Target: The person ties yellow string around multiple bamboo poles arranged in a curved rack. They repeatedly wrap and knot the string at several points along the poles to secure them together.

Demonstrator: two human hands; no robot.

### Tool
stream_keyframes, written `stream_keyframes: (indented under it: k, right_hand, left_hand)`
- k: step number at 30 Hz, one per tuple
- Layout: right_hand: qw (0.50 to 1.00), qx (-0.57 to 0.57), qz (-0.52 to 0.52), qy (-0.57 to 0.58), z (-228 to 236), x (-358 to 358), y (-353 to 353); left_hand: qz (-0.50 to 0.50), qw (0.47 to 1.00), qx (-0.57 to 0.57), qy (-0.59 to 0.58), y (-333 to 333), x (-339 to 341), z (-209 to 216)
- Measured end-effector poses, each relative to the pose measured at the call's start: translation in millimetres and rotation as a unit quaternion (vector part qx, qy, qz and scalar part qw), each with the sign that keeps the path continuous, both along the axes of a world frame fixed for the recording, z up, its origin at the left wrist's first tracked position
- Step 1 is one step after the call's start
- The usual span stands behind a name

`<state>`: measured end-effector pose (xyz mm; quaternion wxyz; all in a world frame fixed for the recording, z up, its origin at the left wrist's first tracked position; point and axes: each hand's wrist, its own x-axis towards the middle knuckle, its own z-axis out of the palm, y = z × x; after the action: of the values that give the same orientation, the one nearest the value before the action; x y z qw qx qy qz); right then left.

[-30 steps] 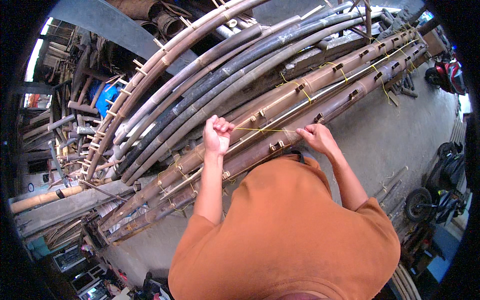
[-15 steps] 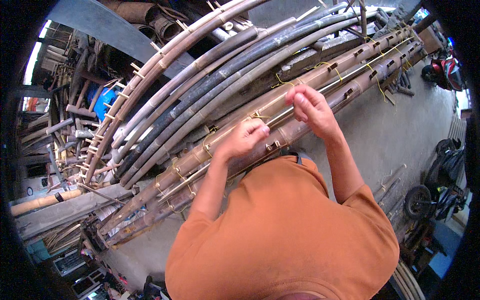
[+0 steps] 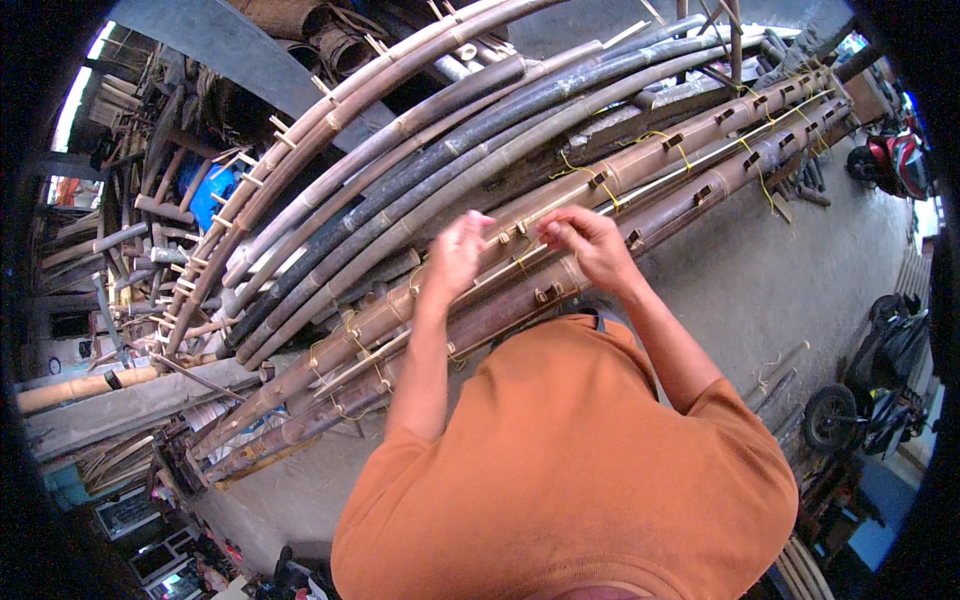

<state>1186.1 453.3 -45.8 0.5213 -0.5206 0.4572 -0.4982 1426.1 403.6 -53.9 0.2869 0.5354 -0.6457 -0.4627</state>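
Two long brown bamboo poles, a far pole (image 3: 385,318) and a near pole (image 3: 470,335), run side by side from lower left to upper right in front of me. Slots are cut in them, some with short pegs. A thin pale strip (image 3: 500,275) lies between them, and yellow cord (image 3: 764,180) ties them at several places. My left hand (image 3: 458,258) is raised over the far pole, fingers bent together. Closed in a pinch, my right hand (image 3: 590,247) is a little to the right, above the gap. What either hand holds is too small to make out.
Beyond the poles lie several long curved bamboo poles (image 3: 480,135) and a curved pegged frame (image 3: 300,130). Scrap bamboo and a blue bag (image 3: 210,190) fill the left side. Motorbikes stand on the right, one with a black wheel (image 3: 832,418), on the concrete floor (image 3: 725,290).
My left hand has moved up and slightly left, turning fingers upward. My right hand has come down and left, nearer the poles' middle pegs.
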Motion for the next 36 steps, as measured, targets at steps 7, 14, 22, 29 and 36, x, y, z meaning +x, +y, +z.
stream_keyframes:
  k: [7,14,22,29,36]
  right_hand:
    - [0.996,0.083,0.000,-0.036,-37,15,-16]
    - [0.921,-0.124,0.083,0.361,-48,33,-7]
    - [0.946,0.033,0.030,0.322,-34,39,-1]
    - [0.936,-0.046,0.044,0.345,-40,37,3]
    - [0.917,-0.053,0.012,0.395,-40,39,9]
  left_hand:
    - [-0.084,0.990,-0.058,-0.095,47,-27,-44]
    - [-0.084,0.946,-0.232,-0.209,76,-27,-36]
    - [-0.018,0.923,-0.300,-0.238,76,-34,-44]
    - [0.002,0.924,-0.325,-0.201,79,-35,-55]
    - [-0.008,0.983,-0.095,-0.160,54,-25,-56]
